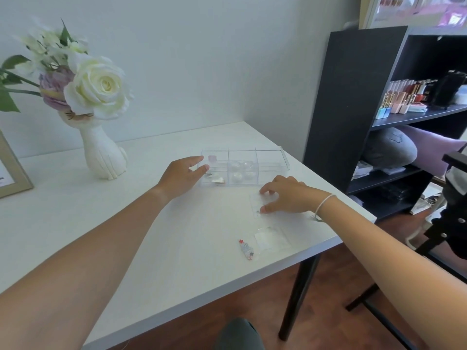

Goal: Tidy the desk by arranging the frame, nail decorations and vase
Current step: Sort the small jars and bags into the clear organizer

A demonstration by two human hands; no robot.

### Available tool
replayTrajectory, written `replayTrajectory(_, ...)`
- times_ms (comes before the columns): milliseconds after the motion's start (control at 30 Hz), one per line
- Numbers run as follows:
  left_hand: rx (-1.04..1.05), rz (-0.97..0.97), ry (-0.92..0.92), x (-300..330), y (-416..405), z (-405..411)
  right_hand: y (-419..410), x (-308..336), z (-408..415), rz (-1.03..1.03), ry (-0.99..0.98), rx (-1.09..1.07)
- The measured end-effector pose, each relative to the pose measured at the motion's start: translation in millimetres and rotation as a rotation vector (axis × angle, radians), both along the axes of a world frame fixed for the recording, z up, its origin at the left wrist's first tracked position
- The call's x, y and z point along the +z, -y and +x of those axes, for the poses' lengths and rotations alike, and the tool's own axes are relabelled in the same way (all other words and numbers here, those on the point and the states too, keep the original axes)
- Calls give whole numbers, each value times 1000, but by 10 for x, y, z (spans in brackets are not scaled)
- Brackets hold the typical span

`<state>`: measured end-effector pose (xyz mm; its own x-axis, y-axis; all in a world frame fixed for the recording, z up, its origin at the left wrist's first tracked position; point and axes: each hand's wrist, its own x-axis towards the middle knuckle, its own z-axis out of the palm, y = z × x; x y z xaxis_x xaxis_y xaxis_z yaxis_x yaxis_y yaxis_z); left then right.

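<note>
Two hands reach over a white worktop (101, 223) set against a pale wall, with brown wood flooring below and a black shelf unit (353, 97) at the right carrying small cosmetic bottles and boxes; no writing on them can be read. The left hand (180, 176) has its fingers relaxed, touching the left end of a clear compartment organiser (243, 170) near the back right of the surface. The right hand (284, 195) pinches a clear flat packet (256, 207) lying just in front of the organiser. Nearer the front edge lie another clear packet (271, 238) and a small nail decoration strip (246, 248). A white vase (103, 152) of artificial flowers stands at the back left, and a frame (15, 173) leans at the far left edge.
</note>
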<state>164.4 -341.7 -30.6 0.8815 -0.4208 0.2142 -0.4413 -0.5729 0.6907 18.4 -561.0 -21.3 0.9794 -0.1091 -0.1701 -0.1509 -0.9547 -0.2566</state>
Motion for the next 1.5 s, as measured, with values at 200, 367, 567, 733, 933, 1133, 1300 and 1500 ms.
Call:
replayTrajectory(200, -2, 17, 13, 6, -31, -83, -19, 17, -11, 80, 7, -6)
replayTrajectory(367, -49, -24, 137, -19, -101, -375, -49, 22, -10, 139, 83, -2)
replayTrajectory(567, -348, 59, 61, -26, -188, -888, 7, 198, 13, 288, 192, 20)
replayTrajectory(733, -517, 207, -68, -6, -185, -1155, 138, 434, 145, 473, 351, -103)
replayTrajectory(933, -484, 374, 1, -33, -56, -1247, 291, 540, 379, 538, 378, -197)
replayTrajectory(1133, -479, 394, 18, -54, 115, -1315, 368, 525, 586, 446, 310, -215)
replayTrajectory(1300, -492, 398, -84, 10, 148, -1274, 388, 461, 745, 339, 255, -183)
replayTrajectory(1500, -479, 331, -211, 39, 158, -1182, 394, 438, 810, 163, 125, -127)
